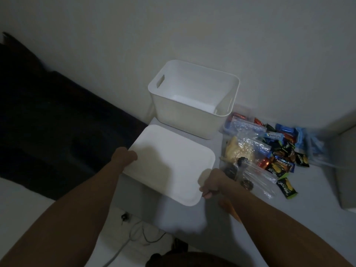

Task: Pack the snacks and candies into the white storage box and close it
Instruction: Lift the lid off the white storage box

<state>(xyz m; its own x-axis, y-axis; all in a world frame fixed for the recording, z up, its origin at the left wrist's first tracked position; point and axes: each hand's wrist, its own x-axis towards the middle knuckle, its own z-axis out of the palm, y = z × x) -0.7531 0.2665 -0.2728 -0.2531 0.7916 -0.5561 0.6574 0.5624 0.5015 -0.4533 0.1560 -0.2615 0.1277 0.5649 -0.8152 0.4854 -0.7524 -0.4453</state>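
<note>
The white storage box [192,112] stands open and empty at the back of the pale table, against the wall. Its flat white lid [169,162] lies in front of it, overhanging the table's left edge. My left hand [125,156] grips the lid's left edge and my right hand [212,183] grips its near right corner. To the right lies a heap of snacks: clear zip bags [244,149] with yellowish food, dark Nextar packets [281,166], and small blue and red wrapped candies [285,132].
The wall rises directly behind the box. A dark cloth-covered shape [48,122] fills the left side. Cables and a plug [133,230] lie on the floor below the table edge. A pale block [344,170] borders the table at the right.
</note>
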